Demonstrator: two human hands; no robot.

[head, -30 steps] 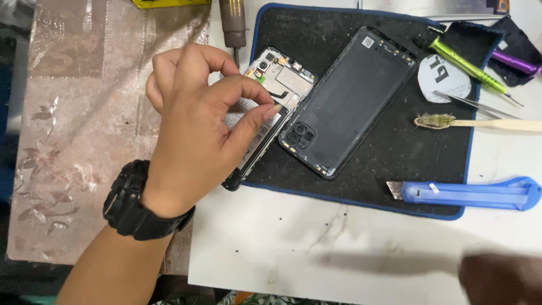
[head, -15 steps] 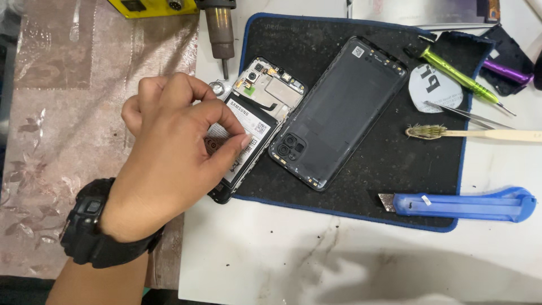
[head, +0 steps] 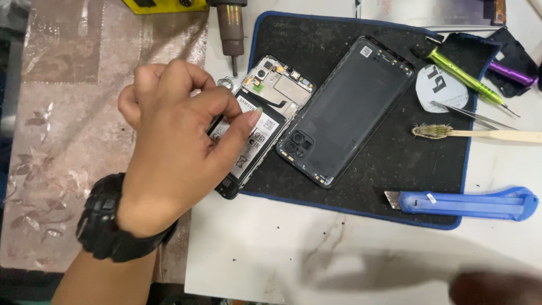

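Observation:
My left hand [head: 175, 141], with a black watch [head: 113, 231] on its wrist, rests on an opened phone [head: 276, 90] at the left edge of a black mat [head: 395, 175]. The thumb lies across the phone's battery [head: 257, 147] and the curled fingers hold the phone's left side. The phone's dark back cover [head: 344, 107] lies inside up just right of it, touching it. A dark blur at the bottom right corner looks like my right hand [head: 494, 288]; its fingers cannot be made out.
On the mat's right side lie a blue utility knife [head: 468, 202], a toothbrush [head: 468, 133], tweezers [head: 468, 113], a green screwdriver [head: 463, 73], a purple tool [head: 511, 72] and a white pick [head: 437, 85]. A brown tool handle [head: 230, 28] points down at the top. A patterned cloth [head: 68, 113] covers the left.
My left hand has slid a little to the left on the phone, uncovering more of the battery. The blurred shape at the bottom right left the view and has come back.

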